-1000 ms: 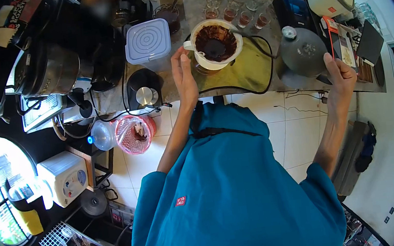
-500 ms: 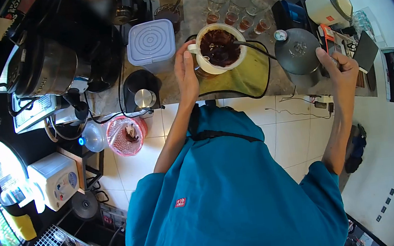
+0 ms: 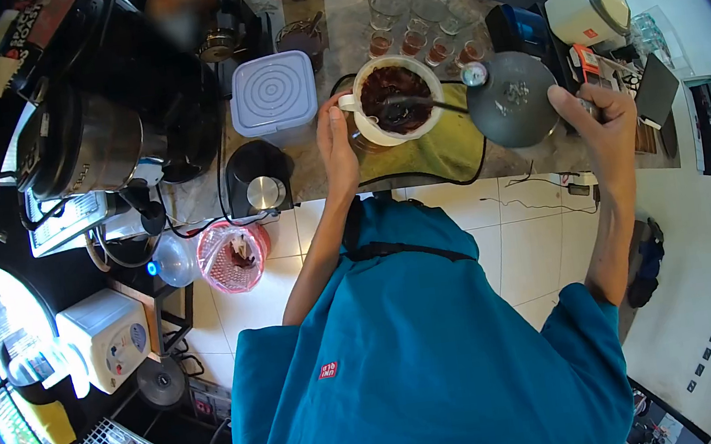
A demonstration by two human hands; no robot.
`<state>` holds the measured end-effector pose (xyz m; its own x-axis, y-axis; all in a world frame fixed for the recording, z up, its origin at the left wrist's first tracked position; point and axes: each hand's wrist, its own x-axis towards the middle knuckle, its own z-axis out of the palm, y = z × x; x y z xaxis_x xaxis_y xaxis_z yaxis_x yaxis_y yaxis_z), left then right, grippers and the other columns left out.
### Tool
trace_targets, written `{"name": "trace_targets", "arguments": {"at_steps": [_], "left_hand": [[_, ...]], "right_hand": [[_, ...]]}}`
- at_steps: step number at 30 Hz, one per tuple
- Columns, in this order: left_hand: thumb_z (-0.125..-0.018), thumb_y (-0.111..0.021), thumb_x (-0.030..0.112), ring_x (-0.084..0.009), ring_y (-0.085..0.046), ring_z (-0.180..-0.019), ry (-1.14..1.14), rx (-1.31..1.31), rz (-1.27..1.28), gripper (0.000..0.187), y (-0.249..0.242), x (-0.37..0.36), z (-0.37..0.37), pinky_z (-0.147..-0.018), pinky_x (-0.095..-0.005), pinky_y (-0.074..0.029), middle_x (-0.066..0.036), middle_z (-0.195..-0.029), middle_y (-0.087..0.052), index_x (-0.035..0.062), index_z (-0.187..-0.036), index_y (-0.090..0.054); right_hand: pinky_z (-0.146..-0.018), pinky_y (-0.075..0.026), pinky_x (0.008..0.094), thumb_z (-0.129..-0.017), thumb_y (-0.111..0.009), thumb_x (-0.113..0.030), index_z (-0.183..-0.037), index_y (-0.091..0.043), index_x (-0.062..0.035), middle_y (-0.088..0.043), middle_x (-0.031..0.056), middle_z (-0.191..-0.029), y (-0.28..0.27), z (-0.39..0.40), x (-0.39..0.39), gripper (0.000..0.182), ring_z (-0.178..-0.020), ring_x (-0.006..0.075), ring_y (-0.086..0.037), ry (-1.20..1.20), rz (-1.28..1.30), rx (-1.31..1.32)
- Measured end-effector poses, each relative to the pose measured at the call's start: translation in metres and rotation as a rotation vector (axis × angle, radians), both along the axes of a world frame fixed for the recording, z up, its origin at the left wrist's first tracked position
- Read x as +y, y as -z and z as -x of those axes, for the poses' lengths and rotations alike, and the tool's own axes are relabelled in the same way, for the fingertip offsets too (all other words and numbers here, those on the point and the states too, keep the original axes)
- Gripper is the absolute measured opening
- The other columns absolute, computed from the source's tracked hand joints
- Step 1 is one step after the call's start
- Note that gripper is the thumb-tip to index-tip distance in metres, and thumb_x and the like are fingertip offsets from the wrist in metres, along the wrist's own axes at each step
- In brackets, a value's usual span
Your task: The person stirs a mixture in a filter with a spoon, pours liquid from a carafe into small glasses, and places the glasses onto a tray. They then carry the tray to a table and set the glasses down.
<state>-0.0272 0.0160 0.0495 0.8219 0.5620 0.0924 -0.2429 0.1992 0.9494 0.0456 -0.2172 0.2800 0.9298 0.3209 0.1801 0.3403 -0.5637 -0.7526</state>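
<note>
Left hand (image 3: 338, 151) half open by the white dripper (image 3: 379, 135), contact unclear. And the spout (image 3: 451, 107) has swung in over the dark grounds (image 3: 378, 86), well placed for their middle! Kettle (image 3: 512, 109) nearer now, right hand (image 3: 606, 118) closed round its handle.

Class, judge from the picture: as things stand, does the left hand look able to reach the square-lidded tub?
Probably yes. The left hand is open close beside the tub, with nothing visible between them, though it would likely have to leave the white dripper's handle.
</note>
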Motion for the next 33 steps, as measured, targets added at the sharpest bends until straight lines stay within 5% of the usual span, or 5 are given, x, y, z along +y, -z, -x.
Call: {"name": "trace_targets", "arguments": {"at_steps": [11,24,33], "left_hand": [[-0.103,-0.04,0.032,-0.0099,-0.049,-0.097,0.026,0.018,0.075,0.037,-0.002,-0.001,-0.007,-0.091,-0.0254,-0.036,-0.003,-0.106,-0.058,0.0014,-0.114,-0.057],[-0.103,-0.041,0.034,-0.0118,-0.051,-0.101,0.059,-0.012,0.077,0.037,-0.006,0.002,-0.005,-0.094,-0.0262,-0.037,-0.004,-0.105,-0.059,0.0012,-0.112,-0.056],[-0.102,-0.041,0.035,-0.0103,-0.049,-0.099,0.077,0.041,0.055,0.04,-0.006,0.003,-0.001,-0.092,-0.0261,-0.036,-0.003,-0.104,-0.057,0.0007,-0.119,-0.054]], "right_hand": [[-0.049,-0.015,0.0243,-0.08,-0.077,-0.023,-0.055,-0.04,-0.0069,-0.03,-0.0091,-0.055,-0.02,0.007,-0.016,0.048,-0.052,0.0014,-0.024,0.129,0.103,-0.004],[-0.046,-0.017,0.0227,-0.081,-0.076,-0.03,-0.054,-0.053,-0.0034,-0.035,-0.0104,-0.053,0.005,-0.023,0.024,0.044,-0.05,-0.0004,-0.026,-0.03,0.033,-0.015],[-0.046,-0.014,0.0252,-0.08,-0.078,-0.018,-0.052,-0.041,-0.0055,-0.03,-0.0101,-0.053,-0.014,0.003,0.003,0.047,-0.05,0.0004,-0.022,-0.079,0.1,-0.027]]}}
